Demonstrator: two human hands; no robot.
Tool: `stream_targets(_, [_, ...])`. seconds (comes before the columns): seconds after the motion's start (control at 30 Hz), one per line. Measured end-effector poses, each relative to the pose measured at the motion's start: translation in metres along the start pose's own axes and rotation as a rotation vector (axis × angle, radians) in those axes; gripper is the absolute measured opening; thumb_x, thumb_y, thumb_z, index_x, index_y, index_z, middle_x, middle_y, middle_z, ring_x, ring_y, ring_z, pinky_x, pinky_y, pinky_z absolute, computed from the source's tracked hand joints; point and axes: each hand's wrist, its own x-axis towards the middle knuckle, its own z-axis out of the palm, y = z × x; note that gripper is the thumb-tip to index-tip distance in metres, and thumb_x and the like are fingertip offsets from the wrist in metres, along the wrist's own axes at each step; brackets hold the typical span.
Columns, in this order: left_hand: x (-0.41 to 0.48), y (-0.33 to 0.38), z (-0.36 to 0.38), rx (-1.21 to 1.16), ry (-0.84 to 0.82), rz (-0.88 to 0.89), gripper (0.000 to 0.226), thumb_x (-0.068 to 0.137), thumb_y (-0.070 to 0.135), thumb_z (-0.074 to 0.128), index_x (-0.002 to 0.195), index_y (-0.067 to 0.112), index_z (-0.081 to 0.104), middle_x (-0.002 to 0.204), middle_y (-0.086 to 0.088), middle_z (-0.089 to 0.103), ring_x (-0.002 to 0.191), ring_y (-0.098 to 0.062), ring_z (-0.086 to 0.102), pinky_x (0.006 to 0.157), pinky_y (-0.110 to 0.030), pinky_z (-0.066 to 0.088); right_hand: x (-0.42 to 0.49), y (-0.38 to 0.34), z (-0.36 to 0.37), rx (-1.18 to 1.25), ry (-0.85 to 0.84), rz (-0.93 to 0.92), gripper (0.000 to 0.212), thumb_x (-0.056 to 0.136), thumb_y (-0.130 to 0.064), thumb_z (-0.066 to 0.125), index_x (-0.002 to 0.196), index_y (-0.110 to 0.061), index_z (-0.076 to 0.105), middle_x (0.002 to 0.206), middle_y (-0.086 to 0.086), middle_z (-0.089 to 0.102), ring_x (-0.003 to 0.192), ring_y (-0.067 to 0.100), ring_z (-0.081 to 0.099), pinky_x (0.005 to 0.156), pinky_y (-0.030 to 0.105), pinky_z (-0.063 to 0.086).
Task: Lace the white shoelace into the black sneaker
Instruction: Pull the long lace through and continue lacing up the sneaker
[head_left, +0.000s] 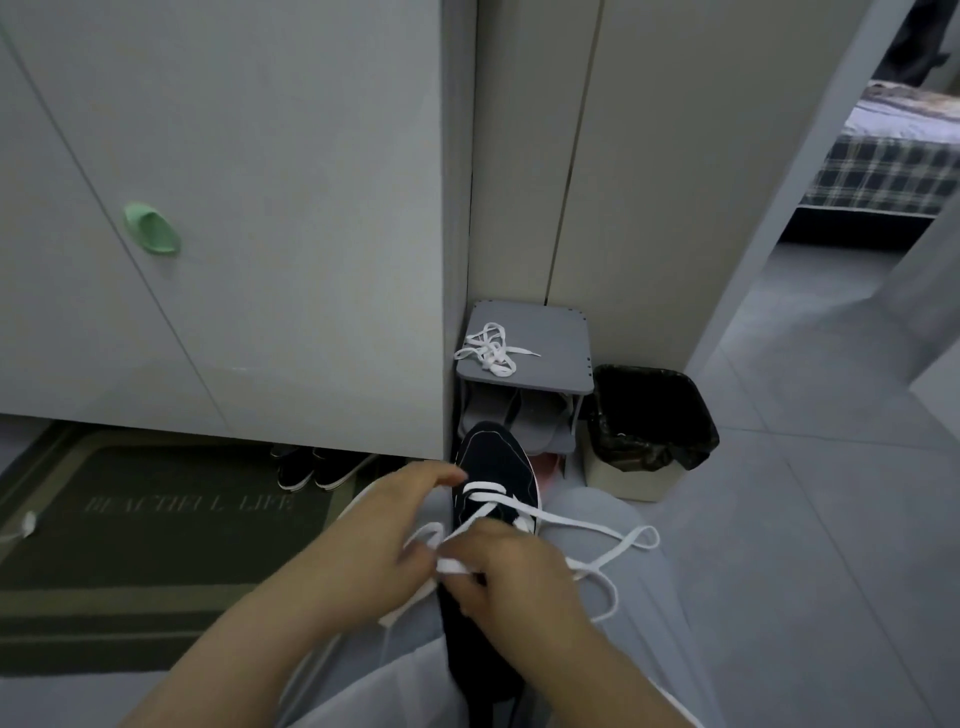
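The black sneaker (493, 457) lies at lower centre, between the knees. The left hand (384, 540) and right hand (519, 577) each pinch the white shoelace (587, 530) in a narrow grip. Its slack right-side loop may twist or snag.

Dim, flat indoor light with a cool grey cast and soft, faint shadows. Both hands are slightly motion-blurred. Wide-angle distortion bends the straight edges far left and far right.

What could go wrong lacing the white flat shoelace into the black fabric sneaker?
A loose loop of the white flat shoelace lies across the grey trouser leg; pulling could tangle it. The black fabric sneaker only rests on the lap while left hand and right hand hold lace; it may slip.
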Motion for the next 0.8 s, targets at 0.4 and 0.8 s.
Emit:
stream_targets(0.4, [0.029, -0.011, 0.05, 0.341, -0.067, -0.195, 0.034, 0.087, 0.028, 0.058, 0.112, 0.019, 0.037, 0.106, 0.0, 0.057, 0.093, -0.018, 0.057, 0.074, -0.022, 0.041, -0.003, 0.053, -0.039, 0.069, -0.143, 0.309, 0.027, 0.098, -0.023, 0.038, 0.107, -0.025, 0.063, 0.102, -0.007, 0.057, 0.097, 0.009, 0.053, 0.089, 0.025, 0.041])
stream_targets(0.8, [0.043, -0.043, 0.006, 0.114, 0.152, -0.356, 0.018, 0.088, 0.024, 0.055, 0.076, 0.035, 0.061, 0.086, 0.009, 0.063, 0.088, -0.014, 0.059, 0.082, -0.031, 0.047, 0.013, 0.07, -0.025, 0.073, 0.113, 0.376, 0.014, 0.087, -0.027, 0.062, 0.096, -0.024, 0.072, 0.094, -0.006, 0.061, 0.085, 0.01, 0.06, 0.078, 0.031, 0.049])
